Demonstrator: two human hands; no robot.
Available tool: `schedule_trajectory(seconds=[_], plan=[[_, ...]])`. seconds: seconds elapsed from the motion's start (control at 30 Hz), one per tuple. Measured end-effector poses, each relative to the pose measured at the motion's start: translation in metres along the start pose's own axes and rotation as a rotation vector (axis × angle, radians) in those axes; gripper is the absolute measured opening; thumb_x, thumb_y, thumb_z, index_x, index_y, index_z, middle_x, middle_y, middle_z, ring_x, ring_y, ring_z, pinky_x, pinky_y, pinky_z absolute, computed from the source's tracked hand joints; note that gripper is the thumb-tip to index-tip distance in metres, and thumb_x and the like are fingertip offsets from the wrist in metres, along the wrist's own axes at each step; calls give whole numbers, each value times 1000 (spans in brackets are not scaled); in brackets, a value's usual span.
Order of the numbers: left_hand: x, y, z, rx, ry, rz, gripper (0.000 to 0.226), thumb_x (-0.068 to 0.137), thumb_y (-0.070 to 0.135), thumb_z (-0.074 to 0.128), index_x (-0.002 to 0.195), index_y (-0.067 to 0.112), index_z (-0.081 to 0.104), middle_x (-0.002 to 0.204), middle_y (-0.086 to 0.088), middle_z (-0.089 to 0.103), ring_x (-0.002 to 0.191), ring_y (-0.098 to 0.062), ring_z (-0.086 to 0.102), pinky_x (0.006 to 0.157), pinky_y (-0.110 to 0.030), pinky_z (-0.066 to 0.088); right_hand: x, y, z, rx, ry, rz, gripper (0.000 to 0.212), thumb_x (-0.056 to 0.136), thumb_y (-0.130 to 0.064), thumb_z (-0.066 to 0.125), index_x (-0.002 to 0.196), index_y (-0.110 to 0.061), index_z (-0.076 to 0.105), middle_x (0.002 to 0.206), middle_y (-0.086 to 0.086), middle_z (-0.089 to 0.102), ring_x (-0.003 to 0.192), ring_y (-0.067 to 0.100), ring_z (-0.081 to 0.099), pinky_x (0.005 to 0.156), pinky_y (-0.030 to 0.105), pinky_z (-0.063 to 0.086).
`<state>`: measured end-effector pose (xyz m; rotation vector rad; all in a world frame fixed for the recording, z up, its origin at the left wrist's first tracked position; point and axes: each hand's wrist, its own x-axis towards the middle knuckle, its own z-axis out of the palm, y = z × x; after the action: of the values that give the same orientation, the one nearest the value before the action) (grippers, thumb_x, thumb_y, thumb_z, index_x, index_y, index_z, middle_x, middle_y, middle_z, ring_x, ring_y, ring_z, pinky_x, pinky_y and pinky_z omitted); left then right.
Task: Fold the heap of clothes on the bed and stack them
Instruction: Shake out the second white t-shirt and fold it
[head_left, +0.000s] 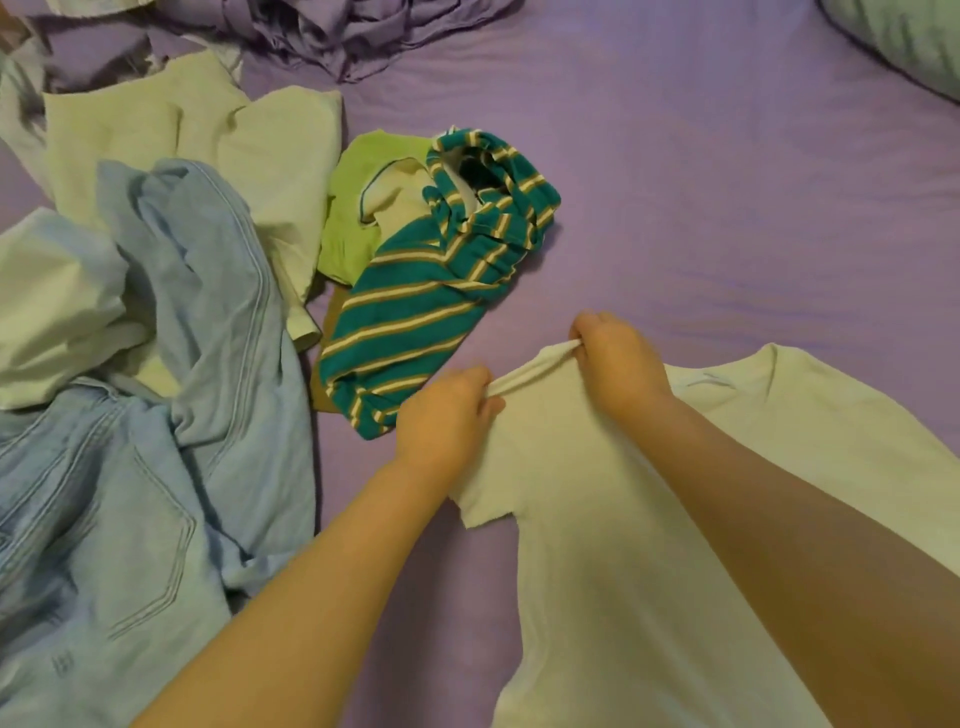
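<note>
A white T-shirt lies spread on the purple bed sheet at the lower right, neckline toward the far right. My left hand and my right hand both pinch the edge of its left sleeve, a short stretch of hem taut between them. To the left lies the unfolded heap: light blue jeans, a teal striped shirt, a lime green top and pale cream garments.
A bunched purple cloth lies at the top of the bed. A pale pillow sits in the top right corner. Bare sheet stretches across the middle and upper right.
</note>
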<state>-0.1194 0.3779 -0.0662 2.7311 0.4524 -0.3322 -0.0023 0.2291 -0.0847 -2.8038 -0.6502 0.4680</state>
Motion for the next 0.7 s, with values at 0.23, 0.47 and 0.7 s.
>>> schedule_trajectory(seconds=[0.23, 0.47, 0.7], plan=[[2, 7, 28, 268, 312, 259, 22, 70, 11, 72, 91, 12, 66, 87, -7, 61, 82, -31, 56, 73, -37, 36, -27, 11, 16, 17, 24, -199, 51, 91, -11, 52, 141, -10, 40, 150, 16, 32, 139, 34, 26, 108, 43, 30], [-51, 37, 73, 344, -297, 461, 69, 95, 61, 22, 153, 28, 2, 160, -5, -7, 147, -30, -9, 114, -60, -3, -169, 84, 61, -215, 59, 1, 53, 98, -47, 26, 142, -20, 38, 148, 17, 38, 138, 38, 31, 106, 59, 29], [-47, 35, 60, 510, -309, 395, 82, 89, 71, 17, 151, 26, -12, 158, -10, -20, 144, -30, -22, 111, -63, -9, -216, 103, 51, -216, 3, 181, 59, 92, -51, 30, 141, -20, 37, 145, 22, 39, 134, 43, 36, 102, 62, 32]])
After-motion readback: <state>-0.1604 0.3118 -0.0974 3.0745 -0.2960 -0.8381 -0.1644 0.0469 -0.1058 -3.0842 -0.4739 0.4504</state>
